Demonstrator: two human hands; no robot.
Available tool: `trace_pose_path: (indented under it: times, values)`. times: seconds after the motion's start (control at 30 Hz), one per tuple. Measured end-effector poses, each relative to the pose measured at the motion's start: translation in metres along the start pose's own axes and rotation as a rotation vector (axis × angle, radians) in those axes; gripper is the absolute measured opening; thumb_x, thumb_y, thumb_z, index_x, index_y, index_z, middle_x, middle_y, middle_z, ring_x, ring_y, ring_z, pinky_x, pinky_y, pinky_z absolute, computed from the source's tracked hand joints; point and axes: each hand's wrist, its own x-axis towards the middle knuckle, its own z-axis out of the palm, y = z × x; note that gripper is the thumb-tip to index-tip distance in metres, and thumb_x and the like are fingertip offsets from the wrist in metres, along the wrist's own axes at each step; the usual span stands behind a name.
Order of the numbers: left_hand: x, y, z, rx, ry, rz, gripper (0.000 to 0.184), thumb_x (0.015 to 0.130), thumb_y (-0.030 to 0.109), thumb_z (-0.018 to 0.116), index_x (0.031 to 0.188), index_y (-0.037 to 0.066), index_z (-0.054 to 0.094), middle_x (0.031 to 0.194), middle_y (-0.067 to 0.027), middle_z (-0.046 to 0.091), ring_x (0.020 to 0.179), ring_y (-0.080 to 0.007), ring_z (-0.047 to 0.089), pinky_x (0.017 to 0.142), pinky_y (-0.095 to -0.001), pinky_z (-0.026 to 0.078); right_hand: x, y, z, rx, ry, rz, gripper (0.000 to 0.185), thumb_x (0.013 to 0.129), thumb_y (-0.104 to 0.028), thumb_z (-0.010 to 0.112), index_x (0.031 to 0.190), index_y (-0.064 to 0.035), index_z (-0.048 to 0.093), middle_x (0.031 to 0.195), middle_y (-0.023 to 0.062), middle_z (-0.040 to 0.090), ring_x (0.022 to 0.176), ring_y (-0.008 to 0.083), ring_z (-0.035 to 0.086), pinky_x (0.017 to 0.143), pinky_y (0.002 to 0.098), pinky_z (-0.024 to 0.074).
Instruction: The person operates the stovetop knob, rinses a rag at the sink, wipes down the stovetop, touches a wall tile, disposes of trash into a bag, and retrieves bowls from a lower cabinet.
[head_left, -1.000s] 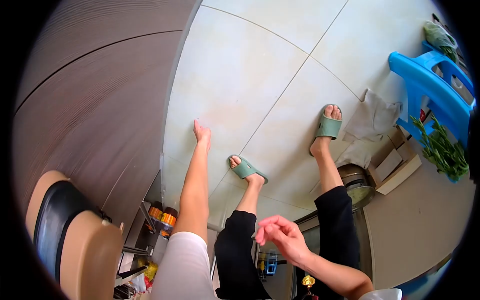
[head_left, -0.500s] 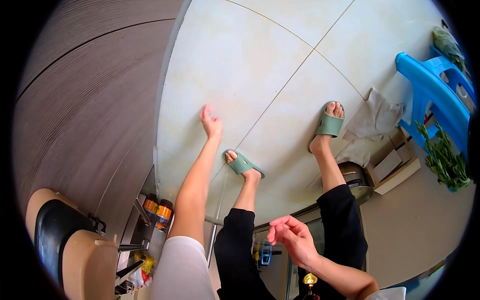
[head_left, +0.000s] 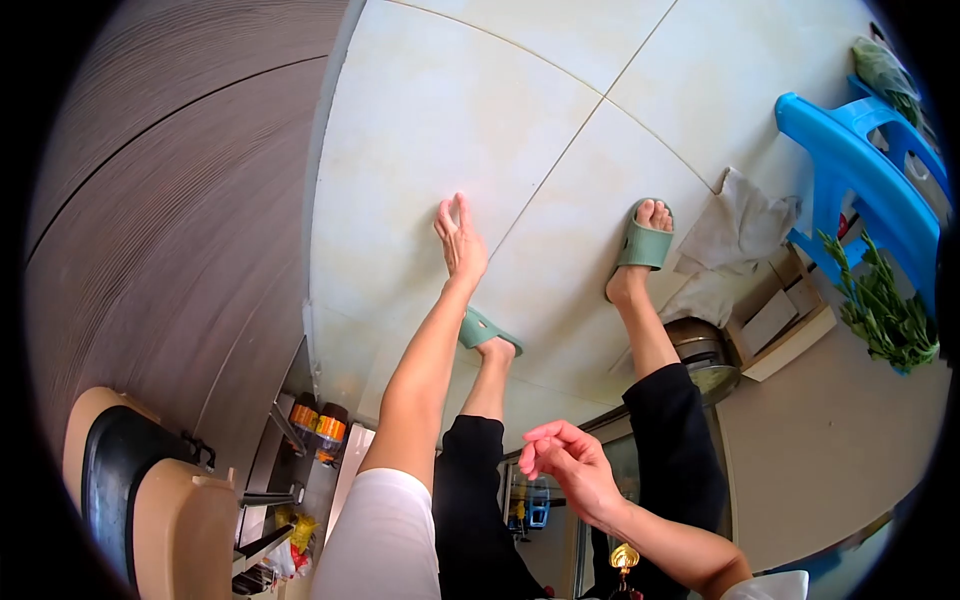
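Observation:
My left hand is stretched out low over the pale floor tiles, its fingers spread and nothing held. Just below it, a green slipper on my left foot is partly covered by my forearm. My right hand hangs in front of my black trousers, palm side turned inward. Its fingers are curled together near the thumb, and nothing shows in them. Another green slipper is on my right foot, out on the tiles.
Brown wood-grain panels line the left, above a beige-and-black bin and a rack with orange-labelled jars. At right are a blue plastic stool, leafy greens, a grey cloth, a wooden box and a metal pot.
My left hand has moved right and slightly up in view, its fingers spreading from a looser curl. My right hand shifted slightly left, still curled. The whole view shifted a little.

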Motion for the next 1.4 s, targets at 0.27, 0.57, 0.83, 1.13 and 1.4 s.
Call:
trace_pose_path:
  times: [0.27, 0.57, 0.83, 1.13, 1.4]
  values:
    - [-0.014, 0.037, 0.037, -0.260, 0.001, -0.241, 0.092, 0.065, -0.008, 0.056, 0.143, 0.007, 0.011, 0.127, -0.0227, 0.027, 0.115, -0.0387, 0.032, 0.100, -0.0443, 0.029, -0.001, 0.001, -0.002, 0.003, -0.009, -0.009, 0.018, 0.094, -0.011, 0.048, 0.104, 0.0006, 0.057, 0.081, 0.0055, 0.061, 0.074, 0.0110, 0.057, 0.069, 0.0240, 0.0456]
    - [-0.013, 0.116, 0.062, -0.398, -0.048, -0.163, 0.093, 0.069, -0.003, 0.058, 0.143, 0.003, 0.002, 0.132, -0.0258, 0.021, 0.121, -0.0395, 0.027, 0.103, -0.0430, 0.025, -0.002, -0.008, -0.006, 0.012, -0.010, -0.032, 0.015, 0.093, -0.013, 0.049, 0.101, -0.0014, 0.056, 0.080, 0.0067, 0.062, 0.074, 0.0125, 0.057, 0.070, 0.0256, 0.0452]
    - [-0.011, 0.136, 0.045, -0.180, -0.119, -0.087, 0.084, 0.073, -0.004, 0.055, 0.141, -0.002, 0.006, 0.133, -0.0237, 0.026, 0.122, -0.0375, 0.032, 0.101, -0.0404, 0.032, -0.006, -0.017, -0.010, 0.020, -0.014, -0.045, 0.016, 0.093, -0.014, 0.050, 0.101, -0.0016, 0.056, 0.080, 0.0064, 0.062, 0.073, 0.0119, 0.056, 0.069, 0.0249, 0.0448]
    - [-0.001, 0.087, 0.035, -0.509, 0.063, -0.117, 0.039, 0.078, -0.003, 0.057, 0.115, -0.005, 0.046, 0.115, -0.0189, 0.049, 0.093, -0.0253, 0.058, 0.076, -0.0334, 0.051, -0.004, -0.013, -0.008, 0.023, -0.019, -0.045, 0.018, 0.093, -0.011, 0.048, 0.103, 0.0008, 0.056, 0.081, 0.0055, 0.061, 0.074, 0.0109, 0.057, 0.069, 0.0240, 0.0453]
    - [0.021, 0.053, 0.054, -1.034, 0.366, -0.649, 0.006, 0.079, 0.000, 0.064, 0.082, -0.006, 0.063, 0.072, -0.0106, 0.064, 0.060, -0.0150, 0.062, 0.056, -0.0268, 0.056, -0.003, -0.013, -0.007, 0.003, -0.005, -0.036, 0.015, 0.093, -0.012, 0.049, 0.101, -0.0014, 0.057, 0.080, 0.0067, 0.062, 0.073, 0.0122, 0.057, 0.069, 0.0254, 0.0454]
